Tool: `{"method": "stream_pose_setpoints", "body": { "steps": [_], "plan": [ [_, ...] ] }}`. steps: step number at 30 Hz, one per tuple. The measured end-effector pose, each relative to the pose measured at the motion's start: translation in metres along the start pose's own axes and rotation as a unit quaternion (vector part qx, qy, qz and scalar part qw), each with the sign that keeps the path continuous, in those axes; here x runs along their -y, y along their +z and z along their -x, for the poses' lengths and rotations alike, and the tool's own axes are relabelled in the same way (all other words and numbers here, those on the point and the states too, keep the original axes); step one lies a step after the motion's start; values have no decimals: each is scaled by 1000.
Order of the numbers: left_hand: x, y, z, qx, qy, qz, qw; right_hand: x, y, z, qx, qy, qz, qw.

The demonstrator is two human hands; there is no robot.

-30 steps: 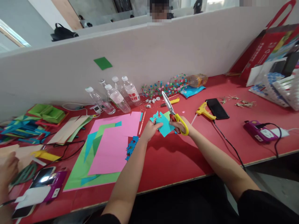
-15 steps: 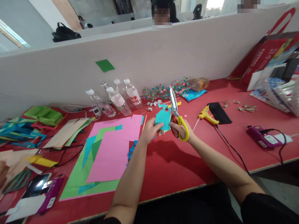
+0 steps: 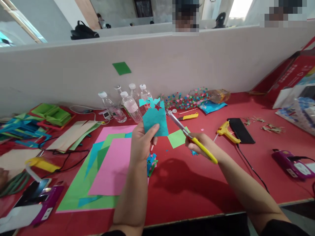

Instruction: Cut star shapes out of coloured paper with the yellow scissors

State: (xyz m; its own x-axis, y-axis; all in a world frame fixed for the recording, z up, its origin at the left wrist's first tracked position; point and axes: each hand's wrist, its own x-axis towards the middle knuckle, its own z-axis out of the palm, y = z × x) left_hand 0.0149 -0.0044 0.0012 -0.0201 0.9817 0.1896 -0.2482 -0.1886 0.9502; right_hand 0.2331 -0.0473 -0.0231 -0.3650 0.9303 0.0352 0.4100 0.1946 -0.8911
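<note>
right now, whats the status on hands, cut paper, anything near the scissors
Left hand gripping blue paper, star hole cut. Right hand holding scissors. Nearby on table: green paper, yellow cutter.

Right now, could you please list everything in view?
Paper: one, turquoise, left grip
Scissors: one, yellow-handled, right grip
Sheets: several, pink and green, left
Bottles: five, clear, by partition
Stars: many, multicoloured, by partition
Cutter: one, yellow, behind scissors
Glue gun: one, yellow, right
Phone: one, black, beside glue gun
Power blocks: two, purple, left and right
Bag: one, red, far right
Table: one, red, below
Partition: one, white, behind
People: several, behind partition
Grips: two, bare, centre
</note>
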Motion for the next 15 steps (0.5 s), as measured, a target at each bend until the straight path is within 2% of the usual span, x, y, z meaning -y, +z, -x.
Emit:
{"method": "stream_pose_setpoints", "body": {
  "steps": [4, 8, 15],
  "plan": [
    [0, -1, 2, -17, 7, -37, 999, 5, 8, 3, 35, 3, 26, 999],
    [1, -1, 4, 0, 8, -53, 999, 8, 16, 7, 55, -7, -21, 998],
    [-4, 4, 8, -24, 25, -74, 997, 9, 21, 9, 53, -6, -46, 997]
  ]
}}
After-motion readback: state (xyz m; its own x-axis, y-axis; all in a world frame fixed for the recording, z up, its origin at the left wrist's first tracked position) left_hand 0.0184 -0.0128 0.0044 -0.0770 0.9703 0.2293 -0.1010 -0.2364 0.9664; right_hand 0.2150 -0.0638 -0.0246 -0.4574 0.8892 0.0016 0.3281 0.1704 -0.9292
